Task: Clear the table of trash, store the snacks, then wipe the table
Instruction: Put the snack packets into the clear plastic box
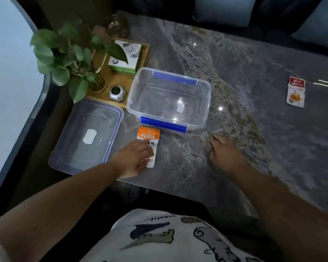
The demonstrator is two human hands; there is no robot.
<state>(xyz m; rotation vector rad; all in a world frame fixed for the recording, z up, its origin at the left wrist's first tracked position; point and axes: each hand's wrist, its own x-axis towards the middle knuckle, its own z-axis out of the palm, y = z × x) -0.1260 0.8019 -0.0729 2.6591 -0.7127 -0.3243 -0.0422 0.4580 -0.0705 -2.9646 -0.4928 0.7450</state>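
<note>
You are early in the storing: the clear storage box (169, 99) stands empty, its lid (85, 137) beside it. Your left hand (134, 157) lies with fingers spread on the orange snack packet (149, 138), flat on the surface (254, 138). Your right hand (225, 152) rests empty, fingers loosely curled. A red packet (296, 91) waits far right; wiping remains.

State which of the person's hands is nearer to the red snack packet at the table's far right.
Right. The right hand rests on the table below-left of the red snack packet, well apart from it. The left hand is farther away, on the orange snack packet.
</note>
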